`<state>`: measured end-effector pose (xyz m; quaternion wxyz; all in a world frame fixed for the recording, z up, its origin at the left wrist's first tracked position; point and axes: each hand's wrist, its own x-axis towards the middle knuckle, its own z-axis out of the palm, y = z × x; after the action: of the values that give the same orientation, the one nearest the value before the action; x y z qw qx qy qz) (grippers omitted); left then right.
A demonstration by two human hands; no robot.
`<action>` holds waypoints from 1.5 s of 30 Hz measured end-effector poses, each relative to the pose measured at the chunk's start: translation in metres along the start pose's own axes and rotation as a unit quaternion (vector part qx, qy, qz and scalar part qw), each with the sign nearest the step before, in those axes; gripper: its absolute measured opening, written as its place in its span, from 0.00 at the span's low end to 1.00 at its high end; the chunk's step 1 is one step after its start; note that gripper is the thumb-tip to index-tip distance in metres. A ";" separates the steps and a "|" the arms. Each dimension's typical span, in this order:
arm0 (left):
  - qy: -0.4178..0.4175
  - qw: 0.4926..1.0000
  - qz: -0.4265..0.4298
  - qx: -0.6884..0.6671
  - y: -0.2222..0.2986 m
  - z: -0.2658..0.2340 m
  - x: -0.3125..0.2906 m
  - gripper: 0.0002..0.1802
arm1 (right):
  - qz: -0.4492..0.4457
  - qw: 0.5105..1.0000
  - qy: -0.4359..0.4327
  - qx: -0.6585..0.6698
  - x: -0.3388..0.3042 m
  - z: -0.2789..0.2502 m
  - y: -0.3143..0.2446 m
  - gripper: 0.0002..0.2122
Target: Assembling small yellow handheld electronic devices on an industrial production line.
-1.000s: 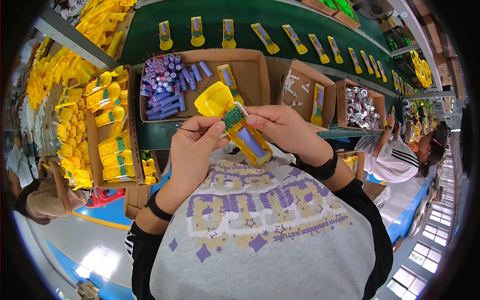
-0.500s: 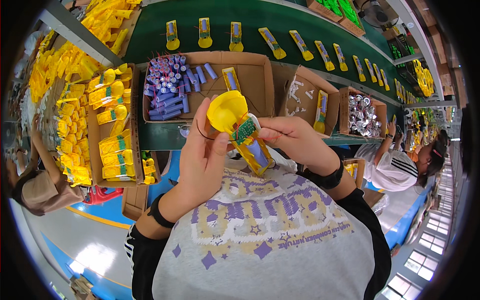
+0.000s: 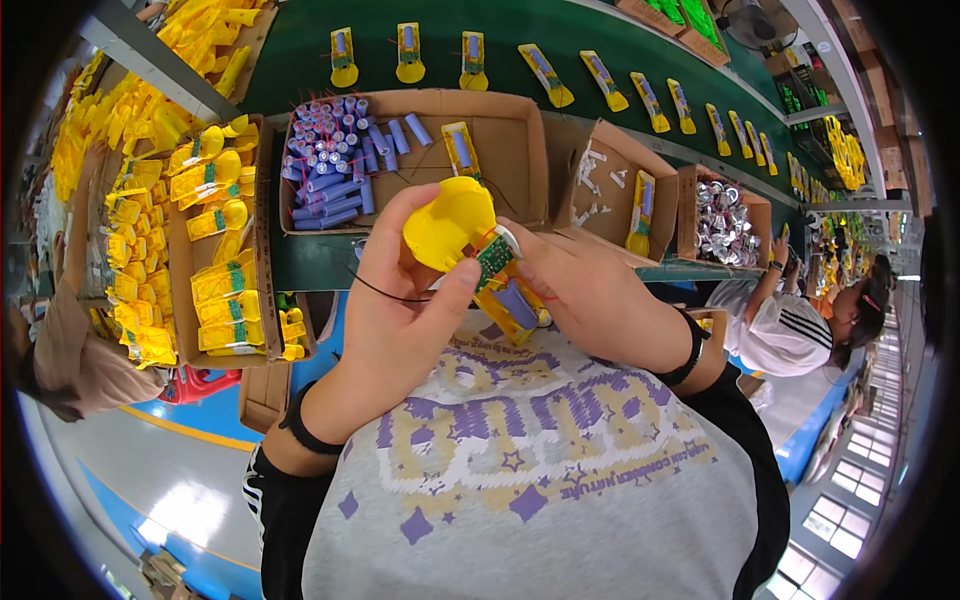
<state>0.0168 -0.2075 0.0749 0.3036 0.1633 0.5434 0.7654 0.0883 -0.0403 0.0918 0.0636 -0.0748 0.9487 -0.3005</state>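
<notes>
In front of my chest I hold a yellow plastic housing (image 3: 445, 222) with a wide round end. My left hand (image 3: 400, 300) is closed around its left side, the thumb pressing near the green circuit board (image 3: 492, 258). My right hand (image 3: 570, 285) is closed at the board's right edge, fingers by a white part and a red wire; the fingertips are partly hidden. Below the board, a purple cylindrical battery cell (image 3: 515, 303) lies in the housing's narrow body. A dark wire (image 3: 385, 292) sticks out to the left, across my left hand.
Ahead stands a cardboard box (image 3: 500, 105) of purple cells, with one fitted housing inside. To its right are a box of small white parts (image 3: 590, 185) and a box of silver cups (image 3: 728, 222). Yellow housings fill a box (image 3: 262, 200) at left. More line the green conveyor (image 3: 290, 60).
My right hand has moved up and inward against the board, its thumb now near the white part. The housing has shifted slightly left, and the dark wire now extends further left past my left hand.
</notes>
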 end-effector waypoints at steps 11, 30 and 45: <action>-0.008 0.978 0.020 0.207 0.009 0.001 0.004 0.29 | 0.020 1.000 -0.005 0.011 0.000 0.001 -0.007 0.23; 0.025 0.972 -0.005 0.234 -0.001 -0.003 0.003 0.24 | -0.042 0.998 0.010 0.039 0.001 0.004 -0.003 0.20; 0.009 0.994 -0.106 -0.009 -0.004 -0.013 0.001 0.23 | 0.107 0.865 -0.085 0.482 0.017 0.007 0.024 0.20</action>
<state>0.0097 -0.2159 0.0668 0.3801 0.0953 0.5531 0.7352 0.0706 -0.0283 0.0712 0.2041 0.0420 0.6787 -0.7042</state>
